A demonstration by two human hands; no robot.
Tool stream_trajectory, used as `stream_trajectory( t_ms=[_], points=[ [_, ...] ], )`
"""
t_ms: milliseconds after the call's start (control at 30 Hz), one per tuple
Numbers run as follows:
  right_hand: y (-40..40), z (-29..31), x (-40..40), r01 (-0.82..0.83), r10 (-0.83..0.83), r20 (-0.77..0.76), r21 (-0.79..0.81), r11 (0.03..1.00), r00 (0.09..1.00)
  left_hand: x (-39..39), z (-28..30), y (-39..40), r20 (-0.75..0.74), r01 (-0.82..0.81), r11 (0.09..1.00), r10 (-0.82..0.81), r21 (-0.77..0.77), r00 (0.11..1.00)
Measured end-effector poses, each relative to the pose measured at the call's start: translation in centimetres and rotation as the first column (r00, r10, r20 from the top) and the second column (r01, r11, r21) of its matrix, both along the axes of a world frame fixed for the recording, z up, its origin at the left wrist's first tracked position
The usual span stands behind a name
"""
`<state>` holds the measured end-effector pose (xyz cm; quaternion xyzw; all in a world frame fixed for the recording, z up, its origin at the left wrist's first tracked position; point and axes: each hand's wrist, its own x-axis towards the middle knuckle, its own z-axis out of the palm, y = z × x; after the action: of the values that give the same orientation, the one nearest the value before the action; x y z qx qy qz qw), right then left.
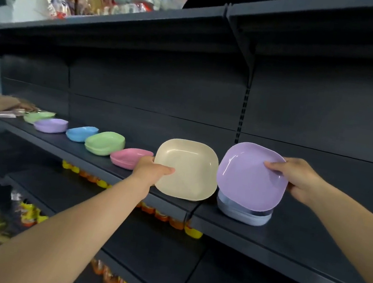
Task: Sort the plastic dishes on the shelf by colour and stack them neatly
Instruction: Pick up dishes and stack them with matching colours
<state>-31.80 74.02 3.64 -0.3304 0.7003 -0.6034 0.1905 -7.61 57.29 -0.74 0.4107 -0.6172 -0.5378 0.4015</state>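
With my left hand pinching the cream square plastic dish and my right hand gripping the lilac square plastic dish, both tilted above the dark shelf, either smooth rim could slip and topple the pale-blue stack underneath.

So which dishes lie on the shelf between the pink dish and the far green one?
In the head view, three: a green dish, a blue dish and a purple dish, between the pink dish and far green dish.
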Motion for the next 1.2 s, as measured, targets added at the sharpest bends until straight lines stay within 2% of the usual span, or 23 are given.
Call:
stream_trajectory(
  t_ms=[167, 433, 500, 600, 733, 833, 933, 1000, 1200],
  points=[
    [-4.0, 0.6, 0.6, 0.006, -0.005, -0.038, 0.009, 1.0, 0.999, 0.2, -0.2, -4.7, -0.033, -0.026, 0.999, 0.027, 0.024, 0.999],
    [-9.4, 0.6, -1.6, 0.008, -0.007, -0.046, 0.035, 0.999, 0.999, -4.3, -2.6, -11.5, 0.098, -0.029, 0.999, 0.026, 0.032, 0.995],
    [-10.5, 0.4, -2.5, 0.006, -0.003, -0.045, 0.057, 0.998, 0.999, -5.8, -3.4, -12.7, 0.219, -0.023, 1.0, 0.02, 0.009, 0.976],
    [-12.3, 0.5, -4.0, 0.002, 0.002, -0.062, 0.068, 0.998, 0.998, -7.8, -5.1, -14.8, 0.465, 0.042, 0.999, -0.021, -0.035, 0.885],
    [-14.5, 0.6, -5.8, 0.023, -0.017, -0.077, 0.068, 0.997, 0.997, -9.2, -7.0, -15.7, 0.624, 0.12, 0.992, -0.074, -0.032, 0.778],
    [-16.0, 0.0, -6.4, 0.032, -0.025, -0.083, 0.082, 0.996, 0.996, -9.8, -7.8, -16.0, 0.521, 0.157, 0.987, -0.146, 0.024, 0.841],
    [-17.8, -0.1, -6.4, 0.03, -0.021, -0.092, 0.097, 0.995, 0.996, -9.7, -7.3, -17.1, 0.29, 0.208, 0.976, -0.22, 0.071, 0.931],
    [-19.2, 0.0, -5.9, 0.028, -0.018, -0.098, 0.102, 0.994, 0.995, -9.0, -6.0, -17.8, 0.147, 0.273, 0.959, -0.282, 0.083, 0.948],
    [-25.8, 0.0, -0.9, -0.058, 0.069, -0.114, 0.105, 0.993, 0.991, -5.8, -2.7, -21.0, 0.067, 0.338, 0.941, -0.339, 0.02, 0.939]
  ],
)
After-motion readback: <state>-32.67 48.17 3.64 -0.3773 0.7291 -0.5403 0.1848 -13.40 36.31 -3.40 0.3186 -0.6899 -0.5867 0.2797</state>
